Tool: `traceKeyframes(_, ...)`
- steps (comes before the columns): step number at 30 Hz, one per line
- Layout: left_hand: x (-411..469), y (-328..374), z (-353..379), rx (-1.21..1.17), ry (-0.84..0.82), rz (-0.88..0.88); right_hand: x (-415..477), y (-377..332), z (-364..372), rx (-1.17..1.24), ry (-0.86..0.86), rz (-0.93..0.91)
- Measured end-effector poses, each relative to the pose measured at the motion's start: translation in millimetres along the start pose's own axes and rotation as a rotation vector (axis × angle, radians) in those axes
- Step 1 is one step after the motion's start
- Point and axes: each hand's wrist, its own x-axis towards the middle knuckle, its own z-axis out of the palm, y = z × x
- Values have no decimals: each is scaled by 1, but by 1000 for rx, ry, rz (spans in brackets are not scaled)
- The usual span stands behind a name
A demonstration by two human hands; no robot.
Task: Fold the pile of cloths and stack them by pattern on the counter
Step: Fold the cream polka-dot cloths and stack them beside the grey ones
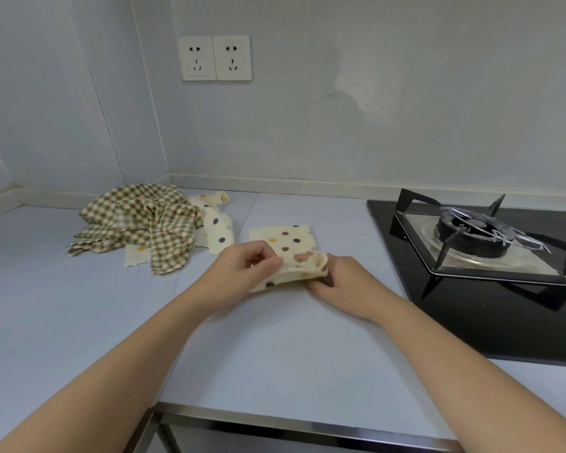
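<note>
A cream cloth with coloured dots (286, 241) lies on the pale counter (275, 348) in the middle. Its near edge is lifted and curled over. My left hand (245, 269) pinches that edge at the left, and my right hand (340, 279) grips it at the right. At the back left lies a loose pile: green checked cloths (141, 223) on top, with dotted cream cloths (214, 220) sticking out beneath and to the right.
A black gas hob (471, 289) with a burner and pan support (477, 237) fills the right side of the counter. Two wall sockets (214, 58) sit above the pile. The counter's metal front edge (307, 423) runs along the bottom.
</note>
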Motion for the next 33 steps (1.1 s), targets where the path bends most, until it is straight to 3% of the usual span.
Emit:
traceKeyframes(2,0,-4,-6,-23,102,-12,-1,0,2,124,31,-1)
traceKeyframes(4,-3,-16,-21,251,188,13,-2,3,1,169,57,-2)
traceKeyframes(6,-7,-28,-33,546,27,63,-2,4,-2,230,94,1)
traceKeyframes(8,-8,-31,-30,633,-128,103,-3,2,-2,293,117,15)
traceKeyframes(12,-2,-29,-5,729,-35,249,-3,-3,-3,411,142,35)
traceKeyframes(22,-1,-35,9,665,106,199,0,-9,-4,455,246,206)
traceKeyframes(26,0,-33,6,639,72,171,1,-11,-3,445,239,212)
traceKeyframes(31,3,-10,4,126,134,-194,2,-16,-7,559,340,252)
traceKeyframes(33,8,-7,7,102,144,-286,3,-17,-7,494,345,309)
